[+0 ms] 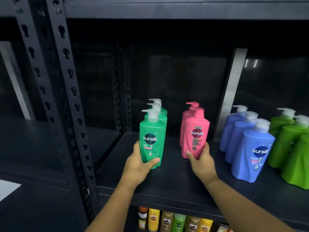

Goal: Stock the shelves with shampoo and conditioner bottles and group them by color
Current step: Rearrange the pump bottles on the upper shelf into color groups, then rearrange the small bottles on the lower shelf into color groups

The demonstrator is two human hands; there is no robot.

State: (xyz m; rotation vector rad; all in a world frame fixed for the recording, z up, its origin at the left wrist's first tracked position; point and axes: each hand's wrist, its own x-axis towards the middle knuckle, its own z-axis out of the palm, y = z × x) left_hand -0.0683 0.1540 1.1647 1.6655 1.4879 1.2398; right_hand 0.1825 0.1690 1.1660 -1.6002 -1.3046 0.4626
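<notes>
My left hand [139, 163] grips the base of a teal-green pump bottle [153, 136] standing at the front of a row of three teal-green bottles on the dark shelf [167, 178]. My right hand [201, 158] holds the base of a pink pump bottle [196, 131], with two more pink bottles behind it. To the right stands a row of three blue bottles [252, 151], and beyond them a row of lime-green bottles [294, 148].
Black perforated uprights [70, 91] rise at the left of the bay. The shelf above [184, 9] hangs low overhead. Several yellow, gold and green bottles [173, 221] stand on the shelf below. A neighbouring shelf bay [41, 141] lies to the left.
</notes>
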